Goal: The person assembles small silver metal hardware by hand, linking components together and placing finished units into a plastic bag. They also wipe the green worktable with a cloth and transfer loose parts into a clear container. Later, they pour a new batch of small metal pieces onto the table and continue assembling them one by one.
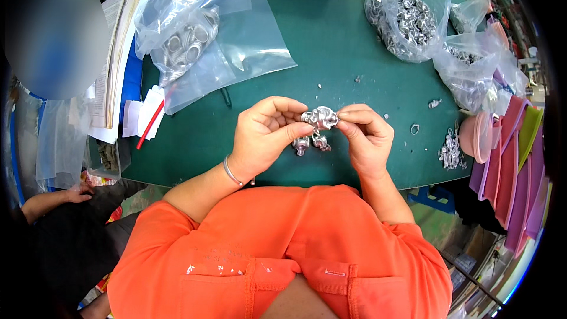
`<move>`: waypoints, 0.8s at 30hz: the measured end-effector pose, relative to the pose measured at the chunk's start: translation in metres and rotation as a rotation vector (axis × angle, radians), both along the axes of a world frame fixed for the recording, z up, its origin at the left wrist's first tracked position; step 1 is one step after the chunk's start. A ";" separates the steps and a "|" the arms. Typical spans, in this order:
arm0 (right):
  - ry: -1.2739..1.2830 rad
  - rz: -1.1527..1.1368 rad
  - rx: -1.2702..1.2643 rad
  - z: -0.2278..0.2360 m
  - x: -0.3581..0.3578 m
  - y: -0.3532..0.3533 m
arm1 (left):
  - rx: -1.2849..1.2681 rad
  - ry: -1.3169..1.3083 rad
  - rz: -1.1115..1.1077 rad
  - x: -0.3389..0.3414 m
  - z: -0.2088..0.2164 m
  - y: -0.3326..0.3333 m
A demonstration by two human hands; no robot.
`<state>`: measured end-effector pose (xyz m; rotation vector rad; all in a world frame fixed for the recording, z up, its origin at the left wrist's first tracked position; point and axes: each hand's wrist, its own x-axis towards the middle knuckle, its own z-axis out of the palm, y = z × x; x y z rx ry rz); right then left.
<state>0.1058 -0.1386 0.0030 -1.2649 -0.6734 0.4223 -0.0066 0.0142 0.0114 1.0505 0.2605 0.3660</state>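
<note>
Between both hands, over the near middle of the green table (pixel 331 77), is a rounded, shiny silver metal piece (pixel 322 117). My left hand (pixel 266 127) pinches its left end between thumb and fingers. At its right end, my right hand (pixel 367 136) closes thumb and forefinger on it; any smaller part between those fingertips is hidden. Just below the held piece, two similar silver metal pieces (pixel 301 145) show close to my left fingertips. Whether they hang from it or lie on the table I cannot tell.
Clear bags of silver metal parts (pixel 407 18) stand at the far right. A larger plastic bag (pixel 195 35) holds silver rings at the left, beside papers (pixel 112 53) and a red pen (pixel 150 124). Small metal parts (pixel 452 150) lie near pink containers (pixel 475 136). Another person's hand (pixel 80 194) is at lower left.
</note>
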 end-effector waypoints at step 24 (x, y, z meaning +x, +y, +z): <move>0.215 0.008 -0.080 0.007 -0.005 -0.001 | 0.660 -0.159 0.211 0.002 0.005 -0.003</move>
